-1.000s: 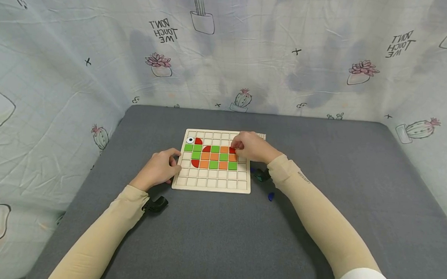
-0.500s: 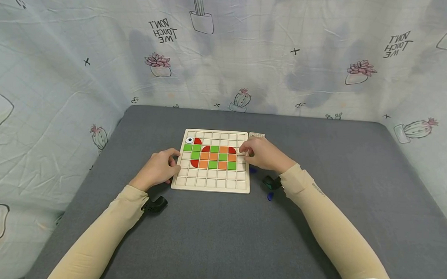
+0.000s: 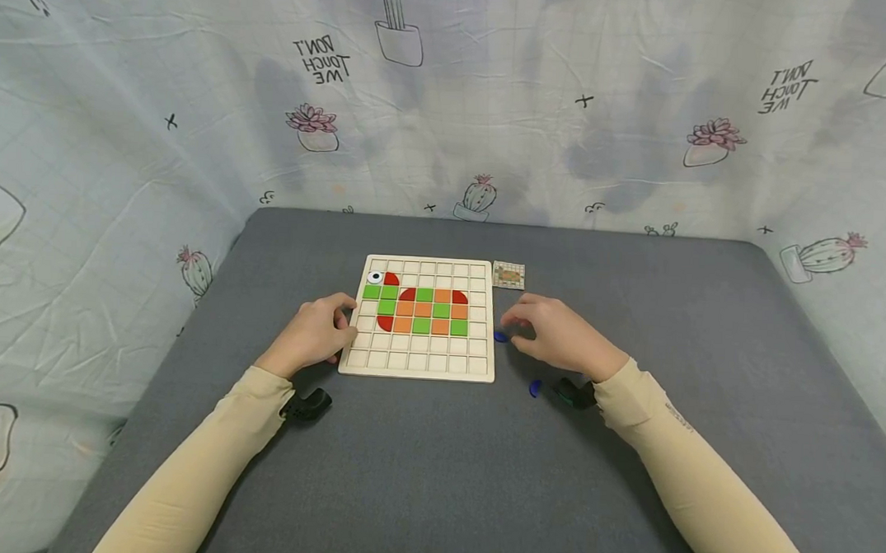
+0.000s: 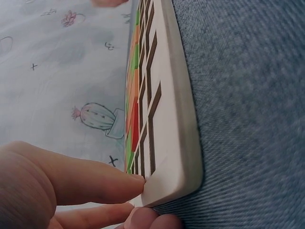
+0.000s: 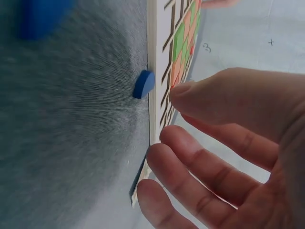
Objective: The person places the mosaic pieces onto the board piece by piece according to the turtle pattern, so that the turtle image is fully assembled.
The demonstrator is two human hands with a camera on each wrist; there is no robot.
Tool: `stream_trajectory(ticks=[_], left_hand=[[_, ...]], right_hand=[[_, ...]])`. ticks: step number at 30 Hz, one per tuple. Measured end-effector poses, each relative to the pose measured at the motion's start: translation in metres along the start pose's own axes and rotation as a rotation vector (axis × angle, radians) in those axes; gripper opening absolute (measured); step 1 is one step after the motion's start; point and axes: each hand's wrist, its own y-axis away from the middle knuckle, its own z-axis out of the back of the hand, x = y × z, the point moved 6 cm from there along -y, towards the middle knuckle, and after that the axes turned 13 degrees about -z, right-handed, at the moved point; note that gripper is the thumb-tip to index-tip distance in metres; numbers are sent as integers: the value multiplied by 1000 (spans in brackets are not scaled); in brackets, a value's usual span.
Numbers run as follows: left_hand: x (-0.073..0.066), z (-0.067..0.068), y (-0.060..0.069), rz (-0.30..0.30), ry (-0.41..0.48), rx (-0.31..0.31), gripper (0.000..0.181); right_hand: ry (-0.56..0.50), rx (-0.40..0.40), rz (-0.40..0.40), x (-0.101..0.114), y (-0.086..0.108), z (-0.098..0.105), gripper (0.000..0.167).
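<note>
A wooden grid board (image 3: 417, 362) lies flat on the grey table. Green, orange and red tiles (image 3: 423, 309) fill part of its grid, and a round eye tile (image 3: 375, 278) sits near the top left. My left hand (image 3: 310, 333) holds the board's left edge, its thumb (image 4: 114, 186) against the frame near a corner. To the right of the board hovers my right hand (image 3: 562, 335), fingers loosely bent and nothing between them. Close to its fingertips, a small blue rounded tile (image 3: 500, 337) rests beside the board's right edge, also visible in the right wrist view.
A second blue tile (image 3: 535, 388) lies nearer on the table. By the board's top right corner is a small picture card (image 3: 509, 275). A cloth printed with cacti (image 3: 450, 104) hangs behind the table (image 3: 419, 473).
My right hand has let go of the red tile at the pattern's upper right and moved right and nearer, off the board. The picture card is uncovered. My left hand stays put.
</note>
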Motion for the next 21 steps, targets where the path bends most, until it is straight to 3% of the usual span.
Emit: stream_trajectory(ticks=[15, 21], left_hand=[[-2, 0, 0, -6, -10, -3, 46], [-2, 0, 0, 0, -6, -6, 46]], right_hand=[[58, 57, 66, -1, 53, -11, 31], [106, 21, 108, 1, 61, -14, 29]])
